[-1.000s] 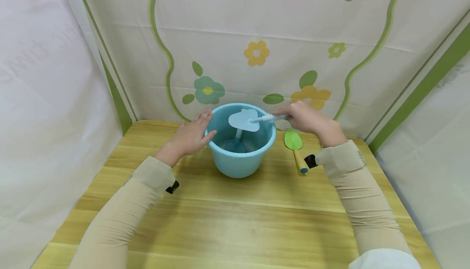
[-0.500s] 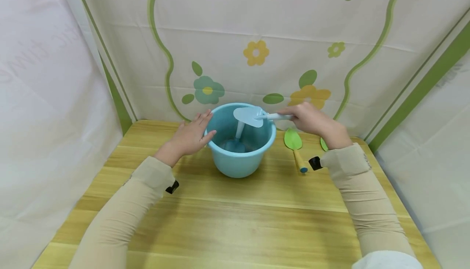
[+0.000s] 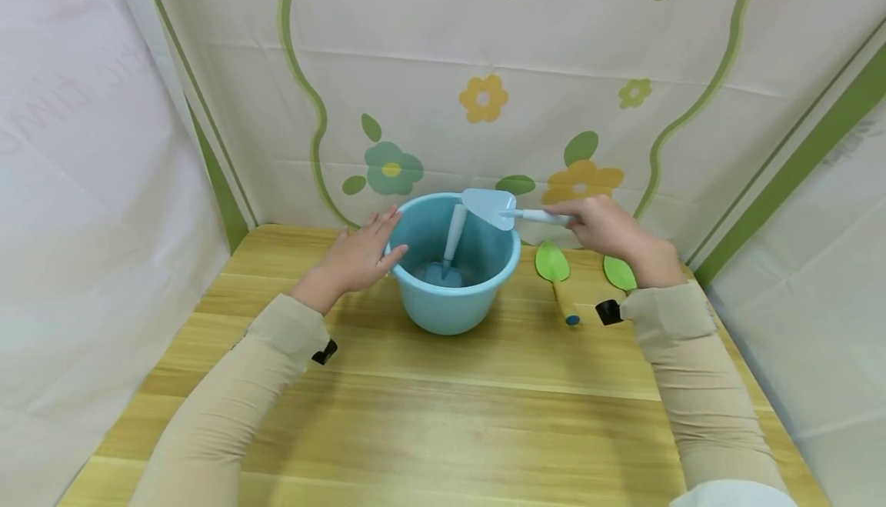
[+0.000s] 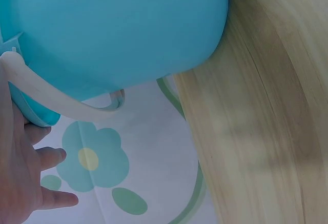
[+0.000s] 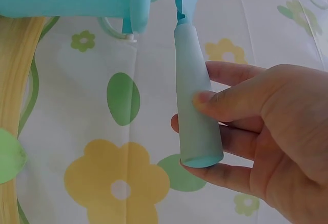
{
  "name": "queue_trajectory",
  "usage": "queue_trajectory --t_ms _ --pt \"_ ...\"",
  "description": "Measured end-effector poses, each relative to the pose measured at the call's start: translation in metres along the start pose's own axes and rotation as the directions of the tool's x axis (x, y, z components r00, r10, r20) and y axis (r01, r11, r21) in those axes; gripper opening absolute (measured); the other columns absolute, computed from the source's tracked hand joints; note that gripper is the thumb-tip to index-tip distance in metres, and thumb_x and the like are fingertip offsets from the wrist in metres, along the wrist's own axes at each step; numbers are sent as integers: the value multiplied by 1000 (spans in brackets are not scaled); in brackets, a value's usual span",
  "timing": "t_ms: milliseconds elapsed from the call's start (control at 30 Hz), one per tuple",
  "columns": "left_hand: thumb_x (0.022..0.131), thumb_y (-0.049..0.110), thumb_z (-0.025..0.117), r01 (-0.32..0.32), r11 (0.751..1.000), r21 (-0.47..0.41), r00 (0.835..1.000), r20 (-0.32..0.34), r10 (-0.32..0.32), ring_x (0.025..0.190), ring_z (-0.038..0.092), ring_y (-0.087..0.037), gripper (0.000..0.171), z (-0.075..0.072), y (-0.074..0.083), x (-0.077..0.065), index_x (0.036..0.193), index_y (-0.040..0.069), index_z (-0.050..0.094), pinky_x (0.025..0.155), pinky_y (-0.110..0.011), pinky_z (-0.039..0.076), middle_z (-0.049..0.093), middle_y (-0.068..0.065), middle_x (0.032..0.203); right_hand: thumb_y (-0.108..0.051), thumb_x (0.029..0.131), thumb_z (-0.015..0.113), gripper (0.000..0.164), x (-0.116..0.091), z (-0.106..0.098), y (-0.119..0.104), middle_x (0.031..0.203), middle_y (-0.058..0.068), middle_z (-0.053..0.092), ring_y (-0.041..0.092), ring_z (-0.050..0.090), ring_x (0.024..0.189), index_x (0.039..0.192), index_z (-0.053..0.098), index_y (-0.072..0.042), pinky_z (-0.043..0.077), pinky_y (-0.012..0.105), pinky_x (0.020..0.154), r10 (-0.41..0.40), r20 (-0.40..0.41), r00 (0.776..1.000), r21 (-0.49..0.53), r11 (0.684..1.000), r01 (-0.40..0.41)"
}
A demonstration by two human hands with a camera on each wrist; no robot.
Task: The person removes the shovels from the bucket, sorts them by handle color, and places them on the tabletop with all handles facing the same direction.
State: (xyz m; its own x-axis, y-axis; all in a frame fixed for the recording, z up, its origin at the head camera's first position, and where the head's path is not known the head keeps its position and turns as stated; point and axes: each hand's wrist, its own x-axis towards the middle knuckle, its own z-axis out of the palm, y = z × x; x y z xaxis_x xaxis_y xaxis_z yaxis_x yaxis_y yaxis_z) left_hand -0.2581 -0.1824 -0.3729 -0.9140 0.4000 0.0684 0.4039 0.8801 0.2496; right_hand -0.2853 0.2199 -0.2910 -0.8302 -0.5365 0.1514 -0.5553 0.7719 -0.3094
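Note:
A light blue bucket stands upright on the wooden table. Inside it leans a blue toy shovel, blade down, its pale handle pointing up. My left hand lies with straight fingers on the bucket's left rim; in the left wrist view the white bail handle hangs beside that hand. With my right hand I grip the pale handle of a light blue trowel. Its blade is over the far right part of the rim. The right wrist view shows thumb and fingers around the handle.
Right of the bucket lies a green trowel with a yellow handle. Another green blade shows partly behind my right wrist. A white curtain with flower prints rises at the table's back edge.
My right hand has moved right, carrying the trowel from over the bucket's middle toward its far right rim. More of the shovel inside and the second green blade now shows. My left hand stays put.

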Motion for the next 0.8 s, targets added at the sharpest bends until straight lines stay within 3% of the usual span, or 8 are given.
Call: queue_trajectory --t_ms 267,500,733,800 --pt "110 50 34 -3 1000 1 1000 6 3 155 11 -37 74 -2 1 -1 165 7 11 111 -77 15 6 -8 172 10 97 56 44 -13 -4 10 119 31 67 21 45 60 139 63 -1 39 33 56 50 5 999 6 999 -50" --pt "110 50 34 -1 1000 -9 1000 5 1 155 11 -37 74 -4 2 -3 165 7 11 112 -77 15 6 -8 172 8 98 57 43 -23 -4 18 113 31 69 21 43 58 140 62 -1 39 35 56 79 5 997 8 997 -79" --pt "110 50 34 4 1000 -16 1000 6 -3 156 10 -36 74 -3 2 -3 165 8 11 112 -77 14 6 -7 172 10 96 59 41 -34 -1 33 127 32 64 30 59 80 136 65 2 47 43 69 69 -12 998 23 997 -68" --pt "110 50 34 4 1000 -14 1000 8 -4 156 10 -36 74 -4 3 -4 166 8 11 112 -77 14 6 -7 172 9 96 60 41 -37 0 37 128 33 63 29 60 78 136 64 2 48 41 67 90 -7 996 48 995 -90"
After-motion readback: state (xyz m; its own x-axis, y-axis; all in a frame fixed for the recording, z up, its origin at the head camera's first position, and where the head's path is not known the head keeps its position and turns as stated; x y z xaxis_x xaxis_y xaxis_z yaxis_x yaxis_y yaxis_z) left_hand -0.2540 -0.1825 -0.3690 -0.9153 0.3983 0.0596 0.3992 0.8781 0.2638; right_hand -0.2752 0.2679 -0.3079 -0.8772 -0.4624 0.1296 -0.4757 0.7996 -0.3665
